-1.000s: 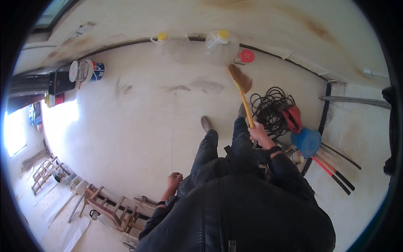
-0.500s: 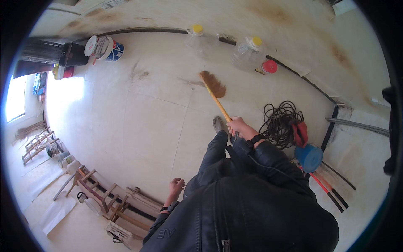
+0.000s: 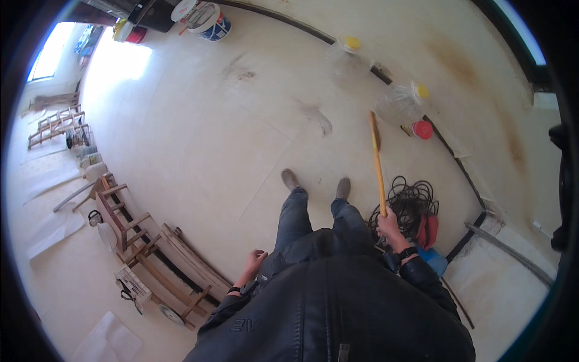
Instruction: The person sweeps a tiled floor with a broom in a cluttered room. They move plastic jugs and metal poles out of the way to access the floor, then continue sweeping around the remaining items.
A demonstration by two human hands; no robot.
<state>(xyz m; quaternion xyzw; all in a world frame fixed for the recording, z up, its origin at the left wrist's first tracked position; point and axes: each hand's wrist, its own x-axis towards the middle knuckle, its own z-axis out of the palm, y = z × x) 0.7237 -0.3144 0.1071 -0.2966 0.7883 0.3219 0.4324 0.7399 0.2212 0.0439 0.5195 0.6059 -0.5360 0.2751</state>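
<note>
My right hand (image 3: 391,224) is wrapped around the yellow wooden handle of a broom (image 3: 379,169). Its brown bristle head, seen nearly edge-on, is to the right of my feet, close to a clear plastic jug with a yellow cap (image 3: 401,104). Beside that jug lies a container with a red lid (image 3: 422,129). A grey patch of dirt (image 3: 319,119) marks the pale floor left of the broom. My left hand (image 3: 256,260) hangs by my hip with nothing in it, its fingers loosely bent and apart.
Coiled black cable (image 3: 413,202) with a red cloth (image 3: 427,232) lies near my right hand, by a blue bucket (image 3: 433,260). Another clear jug (image 3: 344,57) stands along the wall. A wooden ladder-like frame (image 3: 123,223) and planks lie at left; a white-blue bucket (image 3: 212,25) is far off.
The broom has swung right, away from the dirt patch toward the red-lidded container. My feet now stand apart in view, and the whole view has turned. My left hand still hangs at my side.
</note>
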